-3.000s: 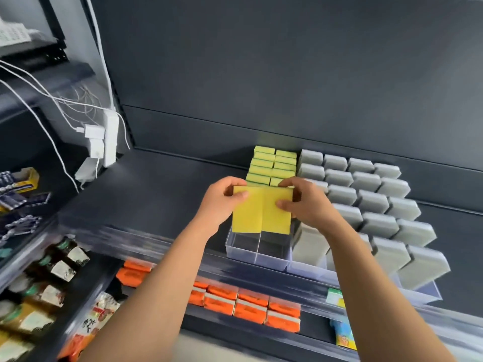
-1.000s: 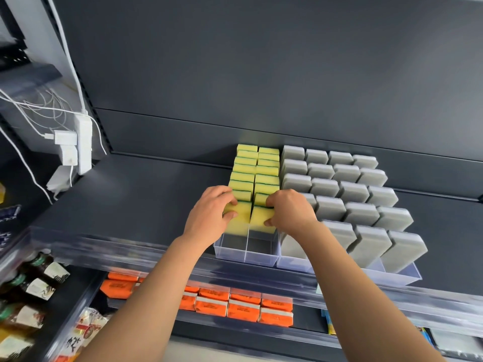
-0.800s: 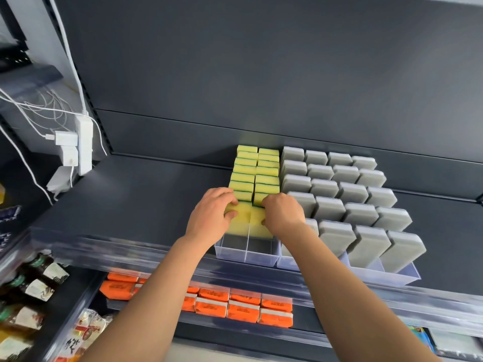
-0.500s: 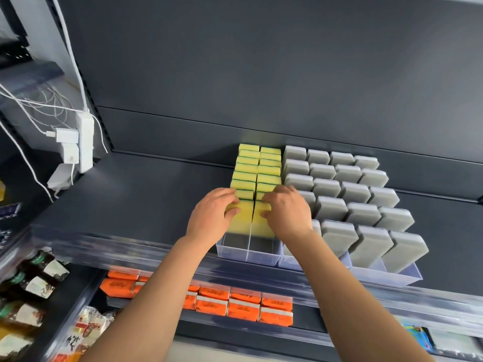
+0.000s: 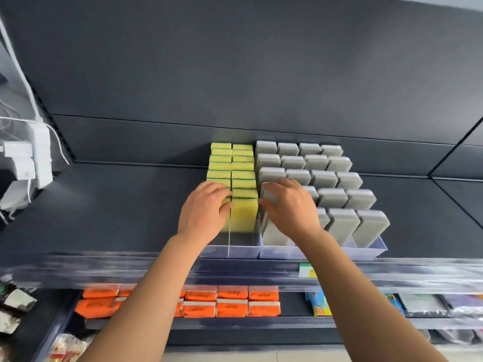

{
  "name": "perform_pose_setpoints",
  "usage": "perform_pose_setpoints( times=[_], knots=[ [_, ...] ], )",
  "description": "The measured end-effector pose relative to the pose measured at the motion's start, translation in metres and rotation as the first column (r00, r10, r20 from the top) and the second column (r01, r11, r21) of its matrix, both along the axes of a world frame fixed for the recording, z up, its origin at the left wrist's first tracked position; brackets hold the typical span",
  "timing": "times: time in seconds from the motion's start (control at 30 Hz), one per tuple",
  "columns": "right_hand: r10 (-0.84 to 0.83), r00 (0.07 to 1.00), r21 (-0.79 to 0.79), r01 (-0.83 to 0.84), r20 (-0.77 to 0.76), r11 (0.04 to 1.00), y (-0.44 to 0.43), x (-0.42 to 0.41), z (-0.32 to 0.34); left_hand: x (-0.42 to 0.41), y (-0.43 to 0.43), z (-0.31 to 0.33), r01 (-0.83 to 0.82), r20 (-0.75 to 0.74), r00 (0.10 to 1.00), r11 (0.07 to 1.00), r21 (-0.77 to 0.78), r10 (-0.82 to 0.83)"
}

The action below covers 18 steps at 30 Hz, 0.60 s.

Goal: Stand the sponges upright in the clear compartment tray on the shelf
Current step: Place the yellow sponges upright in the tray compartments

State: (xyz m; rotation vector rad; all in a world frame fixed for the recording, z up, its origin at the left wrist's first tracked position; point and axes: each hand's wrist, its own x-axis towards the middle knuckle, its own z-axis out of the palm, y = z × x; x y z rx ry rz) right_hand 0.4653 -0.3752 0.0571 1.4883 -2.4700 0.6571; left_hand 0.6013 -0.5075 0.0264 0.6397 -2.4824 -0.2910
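Two rows of yellow sponges [image 5: 232,168] stand upright in the clear compartment tray [image 5: 230,251] on the dark shelf. The front right yellow sponge [image 5: 244,215] stands upright in its lane with nothing touching it. My left hand [image 5: 203,214] covers the front left yellow sponge, fingers curled over its top, so that sponge is almost fully hidden. Over the neighbouring grey sponges [image 5: 337,178], my right hand [image 5: 290,207] has its fingers spread, holding nothing. The front end of each yellow lane shows bare clear plastic.
A second clear tray [image 5: 366,253] to the right holds several rows of upright grey sponges. A clear rail [image 5: 104,267] runs along the shelf front. Orange packets [image 5: 232,301] lie on the shelf below. White plugs and cables [image 5: 31,158] hang at the left.
Both hands pushed a pair of yellow sponges down into the front of the tray. My right hand has since let go and moved right over the grey sponges; my left hand stays put.
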Motion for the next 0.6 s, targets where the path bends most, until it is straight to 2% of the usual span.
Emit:
perform_pose_setpoints(
  times=[0.1, 0.27, 0.43, 0.6],
  knots=[
    [-0.104, 0.994, -0.095, 0.101, -0.033, 0.99, 0.034, -0.017, 0.005, -0.019, 0.02, 0.011, 0.043, 0.006, 0.999, 0.997, -0.058, -0.043],
    [-0.318, 0.945, -0.11, 0.31, -0.073, 0.944, 0.104, -0.05, 0.003, -0.062, 0.067, 0.029, 0.124, 0.051, 0.992, 0.982, -0.146, -0.117],
    [-0.47, 0.878, -0.009, 0.471, -0.09, 0.882, 0.186, -0.087, -0.002, -0.115, 0.136, 0.039, 0.247, 0.042, 0.969, 0.942, -0.229, -0.244],
    [-0.546, 0.832, 0.096, 0.554, -0.1, 0.827, 0.272, -0.12, -0.012, -0.168, 0.216, 0.036, 0.354, 0.07, 0.935, 0.898, -0.261, -0.348]
  ],
)
